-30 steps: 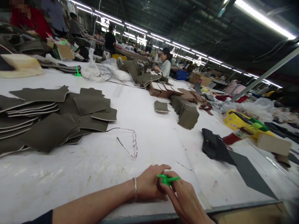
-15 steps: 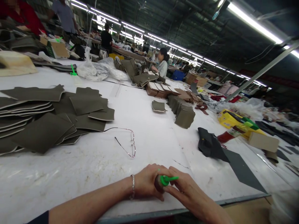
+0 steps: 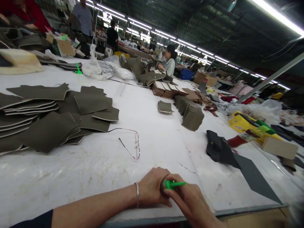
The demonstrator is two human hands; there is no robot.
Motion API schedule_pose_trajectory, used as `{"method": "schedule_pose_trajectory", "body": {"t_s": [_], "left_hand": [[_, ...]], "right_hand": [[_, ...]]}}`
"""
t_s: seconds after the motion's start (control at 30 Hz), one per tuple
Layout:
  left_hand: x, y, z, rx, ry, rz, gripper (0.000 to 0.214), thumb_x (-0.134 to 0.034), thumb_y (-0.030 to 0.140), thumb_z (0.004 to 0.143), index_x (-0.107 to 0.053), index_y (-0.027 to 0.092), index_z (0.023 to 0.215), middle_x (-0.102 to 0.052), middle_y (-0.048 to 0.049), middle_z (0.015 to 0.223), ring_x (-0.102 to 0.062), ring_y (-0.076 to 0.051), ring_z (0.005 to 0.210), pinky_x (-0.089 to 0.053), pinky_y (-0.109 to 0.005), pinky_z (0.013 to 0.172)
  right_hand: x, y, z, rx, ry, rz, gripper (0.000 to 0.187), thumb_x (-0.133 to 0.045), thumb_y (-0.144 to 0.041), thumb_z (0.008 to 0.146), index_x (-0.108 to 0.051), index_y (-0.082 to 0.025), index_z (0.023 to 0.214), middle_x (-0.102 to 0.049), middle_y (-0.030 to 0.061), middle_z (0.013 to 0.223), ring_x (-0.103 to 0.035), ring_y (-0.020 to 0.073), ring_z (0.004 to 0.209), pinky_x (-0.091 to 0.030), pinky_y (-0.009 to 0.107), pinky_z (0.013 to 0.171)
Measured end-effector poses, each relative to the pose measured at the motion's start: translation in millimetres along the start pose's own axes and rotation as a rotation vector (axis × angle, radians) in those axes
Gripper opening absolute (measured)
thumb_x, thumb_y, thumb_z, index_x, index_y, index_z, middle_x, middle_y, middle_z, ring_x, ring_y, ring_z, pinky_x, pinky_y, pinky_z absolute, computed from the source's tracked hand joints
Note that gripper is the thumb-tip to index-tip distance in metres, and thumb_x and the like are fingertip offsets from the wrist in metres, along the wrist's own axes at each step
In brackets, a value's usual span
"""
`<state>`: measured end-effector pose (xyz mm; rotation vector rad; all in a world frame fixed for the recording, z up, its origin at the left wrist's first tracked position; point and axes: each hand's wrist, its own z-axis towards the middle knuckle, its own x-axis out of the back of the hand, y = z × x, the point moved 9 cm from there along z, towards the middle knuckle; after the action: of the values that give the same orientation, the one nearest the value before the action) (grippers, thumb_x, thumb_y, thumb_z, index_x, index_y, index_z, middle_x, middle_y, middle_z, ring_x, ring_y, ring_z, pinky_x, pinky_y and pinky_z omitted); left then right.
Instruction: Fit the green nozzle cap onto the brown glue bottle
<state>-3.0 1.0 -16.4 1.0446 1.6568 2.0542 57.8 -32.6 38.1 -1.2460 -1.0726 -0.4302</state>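
At the white bench (image 3: 154, 133), near its edge, I have my left fingers (image 3: 163, 172) clamped around a dark-brown rounded container (image 3: 163, 189), my right fingers (image 3: 175, 198) pinching its green pointed plastic nozzle (image 3: 169, 184), seemingly adjusting it, the next move needing steadiness.

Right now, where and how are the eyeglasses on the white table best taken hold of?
Probably take the eyeglasses by the bridge, coming from the right: both temples are unfolded and point left, the far one ending close by the olive pieces, while the lens side faces right.
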Motion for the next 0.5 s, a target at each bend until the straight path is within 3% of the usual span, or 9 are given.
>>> {"method": "schedule_pose_trajectory", "body": {"t_s": [0.1,0.2,0.3,0.4,0.5], "left_hand": [[3.4,2,-2,-0.032,0.093,0.069,0.033,-0.079,0.037,0.060,-0.062,0.020,0.082,-0.062,0.0019,0.078,-0.053,-0.015,0.068,-0.039,-0.025,0.062],[2.1,3,-2,-0.040,0.077,0.100,0.029,-0.076,0.038,0.064,-0.061,0.019,0.080,-0.061,0.0023,0.076,-0.052,-0.014,0.066,-0.038,-0.025,0.062],[-0.2,4,1,-0.044,-0.003,0.067,0.034,-0.080,0.035,0.060,-0.064,0.019,0.085,-0.063,0.0028,0.080,-0.054,-0.014,0.070,-0.040,-0.025,0.065],[-0.5,4,2,-0.063,-0.045,0.008,0.046,-0.084,0.030,0.057,-0.065,0.021,0.098,-0.066,0.0030,0.091,-0.057,-0.016,0.078,-0.042,-0.026,0.072],[2.8,-2,2,-0.013,-0.006,0.048,0.048,-0.086,0.028,0.052,-0.065,0.020,0.094,-0.066,0.0022,0.092,-0.057,-0.018,0.081,-0.043,-0.028,0.075]], "right_hand": [[-10,5,-13,-0.105,0.174,-0.070,0.019,-0.044,-0.036,0.102,-0.050,-0.020,0.110,-0.065,-0.0005,0.072,-0.066,0.0185,0.059,-0.043,0.025,0.053],[-10,4,-16,-0.153,0.256,-0.142,0.022,-0.041,-0.038,0.103,-0.049,-0.018,0.108,-0.062,-0.0012,0.063,-0.064,0.0192,0.051,-0.041,0.026,0.047],[4,-1,-7,-0.105,0.184,-0.216,0.014,-0.053,-0.034,0.097,-0.056,-0.020,0.096,-0.058,-0.0025,0.056,-0.059,0.0203,0.047,-0.037,0.027,0.045],[19,-10,2,0.026,0.031,-0.270,0.003,-0.063,-0.023,0.091,-0.061,-0.022,0.093,-0.064,0.0007,0.079,-0.063,0.0190,0.067,-0.044,0.026,0.059],[24,-17,6,0.131,-0.072,-0.329,0.007,-0.067,-0.017,0.088,-0.061,-0.021,0.088,-0.061,0.0012,0.085,-0.060,0.0186,0.072,-0.042,0.026,0.061]]}}
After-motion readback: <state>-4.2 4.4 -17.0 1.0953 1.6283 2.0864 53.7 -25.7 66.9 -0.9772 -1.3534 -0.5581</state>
